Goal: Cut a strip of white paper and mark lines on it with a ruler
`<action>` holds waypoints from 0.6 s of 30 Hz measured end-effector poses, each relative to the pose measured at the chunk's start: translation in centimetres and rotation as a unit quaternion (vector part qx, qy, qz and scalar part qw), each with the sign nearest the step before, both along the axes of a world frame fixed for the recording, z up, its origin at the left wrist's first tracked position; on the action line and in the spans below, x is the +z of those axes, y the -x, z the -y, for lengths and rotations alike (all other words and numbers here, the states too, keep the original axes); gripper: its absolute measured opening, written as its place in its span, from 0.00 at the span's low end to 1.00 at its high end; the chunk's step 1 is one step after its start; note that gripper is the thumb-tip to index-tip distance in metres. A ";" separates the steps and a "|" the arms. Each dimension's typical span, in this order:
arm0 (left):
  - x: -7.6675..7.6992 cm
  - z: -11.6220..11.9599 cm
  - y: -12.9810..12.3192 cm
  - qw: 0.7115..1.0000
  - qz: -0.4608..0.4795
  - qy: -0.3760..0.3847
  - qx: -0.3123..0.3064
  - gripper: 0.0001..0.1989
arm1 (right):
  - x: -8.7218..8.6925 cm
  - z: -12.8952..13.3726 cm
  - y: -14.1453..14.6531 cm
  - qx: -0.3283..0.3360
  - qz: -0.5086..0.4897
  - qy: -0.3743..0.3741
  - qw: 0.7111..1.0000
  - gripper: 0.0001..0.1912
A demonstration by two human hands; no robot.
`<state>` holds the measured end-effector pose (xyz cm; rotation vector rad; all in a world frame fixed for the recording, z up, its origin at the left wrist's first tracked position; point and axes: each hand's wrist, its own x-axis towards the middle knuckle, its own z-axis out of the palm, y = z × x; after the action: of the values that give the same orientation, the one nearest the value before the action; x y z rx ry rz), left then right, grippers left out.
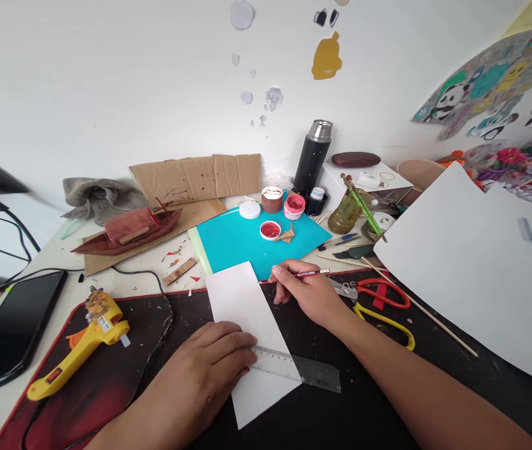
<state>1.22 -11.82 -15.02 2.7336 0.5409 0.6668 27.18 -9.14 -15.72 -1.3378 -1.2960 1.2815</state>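
Note:
A strip of white paper lies on the dark mat, its far end touching the blue sheet. Across its lower part rests a clear ruler, which sticks out past the right edge. My left hand presses on the ruler's left end and the paper, fingers together. My right hand is closed around a pencil just right of the paper's upper part. The pencil's tip is too small to make out, near the paper's edge.
A yellow glue gun and black phone lie left. Scissors and large white sheets are right. Behind stand paint jars, a blue sheet, a black thermos and a red model boat.

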 end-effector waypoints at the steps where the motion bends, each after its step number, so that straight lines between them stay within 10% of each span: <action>1: 0.0 0.0 0.0 1.000 0.000 -0.001 0.000 0.12 | 0.0 0.0 0.0 0.000 0.001 -0.001 1.000 0.25; 18: 0.0 -0.1 0.0 1.000 0.011 0.007 0.000 0.11 | 0.2 0.1 0.0 0.003 0.013 -0.003 1.000 0.25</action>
<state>1.26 -11.76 -14.98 2.7110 0.5386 0.6897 27.18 -9.28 -15.48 -1.3525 -1.3207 1.2673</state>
